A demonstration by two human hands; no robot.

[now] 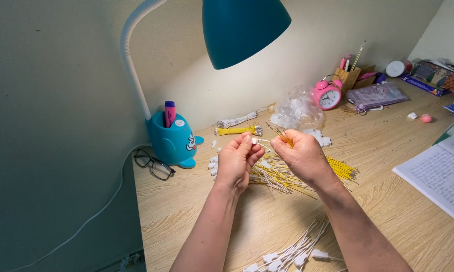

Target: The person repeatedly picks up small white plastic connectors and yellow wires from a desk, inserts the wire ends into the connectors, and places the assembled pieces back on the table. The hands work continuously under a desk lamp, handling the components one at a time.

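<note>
**Wooden tabletop, wires everywhere**

Wooden tabletop (267, 221) under a teal lamp (244, 27), mid-frame. Left hand (237, 161) has its grip pinched together on a small white connector (255, 141). Right hand (302, 153) is clamped on a few yellow wires (278, 133), tips pointing up-left. Loose yellow wire pile (282, 176) lies right under both hands; finished white-plug leads (287, 254) sit at bottom centre. Pink alarm clock (327, 94) upper right.

Notebook (441, 174) cut by right edge
</note>
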